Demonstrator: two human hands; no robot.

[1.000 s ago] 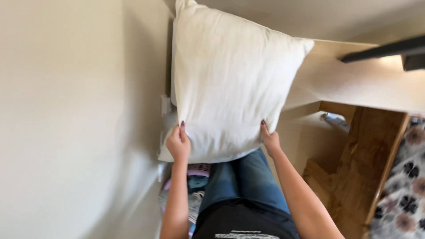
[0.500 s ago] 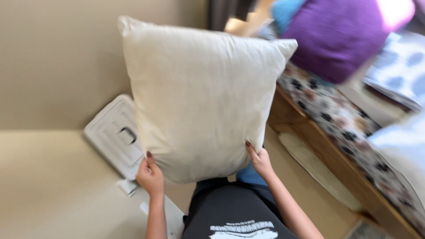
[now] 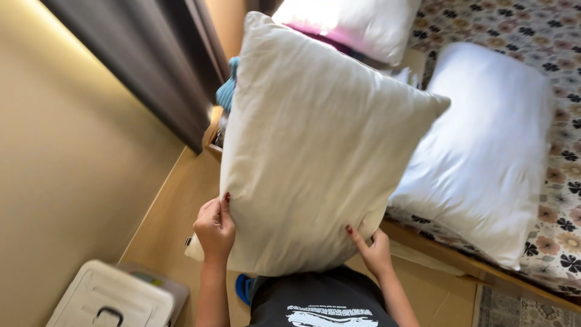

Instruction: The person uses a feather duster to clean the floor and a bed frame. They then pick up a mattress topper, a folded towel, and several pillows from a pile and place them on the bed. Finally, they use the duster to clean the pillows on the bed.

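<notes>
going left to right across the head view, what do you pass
beige wall → white storage box → dark curtain → left hand → cream pillow → right hand → white pillow → floral bedsheet

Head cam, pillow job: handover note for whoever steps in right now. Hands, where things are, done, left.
Left hand: gripping the lower left corner of the cream pillow.
Right hand: gripping the pillow's lower edge, fingers on its front face.
The pillow is held up in the air in front of the body, partly over the edge of the bed.
A white pillow lies flat on the bed's flowered cover; another pale pillow sits further up.
A white plastic box stands on the floor by the wall.
Done: cream pillow lifted, both hands secure.
Left: it is not yet set down anywhere.
</notes>
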